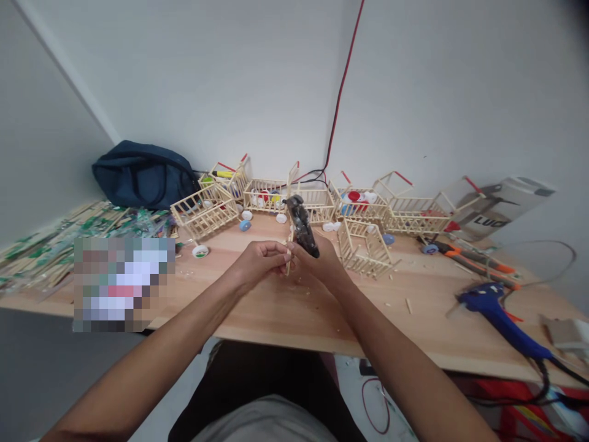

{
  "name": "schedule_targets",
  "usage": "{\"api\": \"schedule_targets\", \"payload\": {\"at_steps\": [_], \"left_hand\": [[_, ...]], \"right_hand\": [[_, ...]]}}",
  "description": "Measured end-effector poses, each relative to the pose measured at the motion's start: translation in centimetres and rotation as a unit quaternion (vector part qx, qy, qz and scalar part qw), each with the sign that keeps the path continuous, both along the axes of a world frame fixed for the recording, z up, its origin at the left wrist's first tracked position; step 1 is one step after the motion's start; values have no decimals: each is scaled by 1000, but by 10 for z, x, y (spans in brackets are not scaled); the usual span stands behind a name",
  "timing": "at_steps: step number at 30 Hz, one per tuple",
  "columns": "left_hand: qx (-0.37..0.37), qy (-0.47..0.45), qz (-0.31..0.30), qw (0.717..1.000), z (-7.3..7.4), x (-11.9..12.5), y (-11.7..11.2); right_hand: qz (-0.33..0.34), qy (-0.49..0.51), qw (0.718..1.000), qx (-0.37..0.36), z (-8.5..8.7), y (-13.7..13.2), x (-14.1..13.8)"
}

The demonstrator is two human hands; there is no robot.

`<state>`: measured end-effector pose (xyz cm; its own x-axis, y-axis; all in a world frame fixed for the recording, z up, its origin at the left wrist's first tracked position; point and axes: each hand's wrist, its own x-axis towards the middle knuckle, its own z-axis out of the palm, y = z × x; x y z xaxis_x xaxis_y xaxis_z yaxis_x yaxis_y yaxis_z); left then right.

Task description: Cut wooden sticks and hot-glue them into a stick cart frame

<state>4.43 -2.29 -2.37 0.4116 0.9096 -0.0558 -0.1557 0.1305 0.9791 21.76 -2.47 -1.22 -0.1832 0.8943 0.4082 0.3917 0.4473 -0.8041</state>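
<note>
Above the middle of the table, my left hand (264,258) is closed, its fingertips pinching a thin wooden stick (288,267) that stands nearly upright. My right hand (319,258) wraps round a black, shiny hand tool (302,226), whose exact kind I cannot make out. The two hands meet at the fingertips, and the right thumb also touches the stick. Just right of them, a small cart frame of wooden sticks (365,245) rests on the table. Behind them stands a stick cart with a red handle (313,205).
More stick carts (207,212) line the wall, some holding bottle caps (354,196). A blue glue gun (490,301) and orange-handled pliers (483,261) lie at right. Packaged sticks (41,245) and a dark blue bag (145,175) sit at left. Loose caps (200,251) dot the table (257,313).
</note>
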Motion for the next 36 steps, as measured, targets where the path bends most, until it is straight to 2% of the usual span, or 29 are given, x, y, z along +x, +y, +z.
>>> {"api": "schedule_targets", "payload": {"at_steps": [4,8,14,19,24,30,36], "left_hand": [[83,60,28,994,-7,0,2],[167,146,59,973,-15,-2,2],[190,172,93,962,-14,0,-5],[164,157,97,969,-11,3,-5],[102,93,53,989,-9,1,-4],[12,15,-14,1000,-4,-5,-4],[-3,-3,1,1000,-1,-2,-8]], "right_hand": [[1,-46,998,39,0,-1,0],[48,-82,992,82,-4,-1,-2],[50,-80,992,85,-10,0,-2],[41,-89,992,81,-7,-1,-3],[18,-48,999,0,-2,-1,0],[34,3,996,-84,-1,4,4],[31,34,992,-115,-2,2,-1]]}}
